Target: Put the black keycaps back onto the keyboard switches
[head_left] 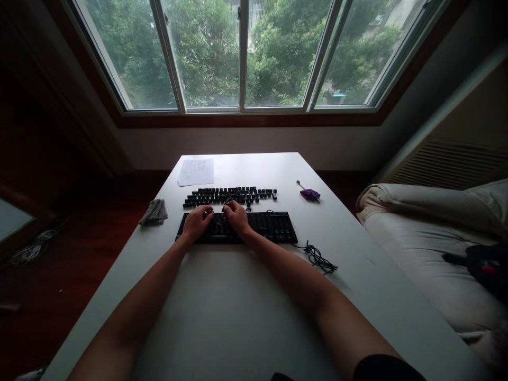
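Apparently a room in a home, wide window (pixel 243 53) onto leafy trees (pixel 206 47) at 12 o'clock, padded sofa (pixel 408 248) between 3 and 4 o'clock, reddish wooden floor (pixel 71 286) at 8 o'clock

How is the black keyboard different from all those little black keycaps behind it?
The keyboard is one long, flat piece, while the keycaps are many small, separate bits. The keyboard lies nearer the person, while the keycaps are spread in rough rows farther across the table. The person's forearms reach over the keyboard's front edge, but not over the keycaps. Both are black and lie on the same white table.
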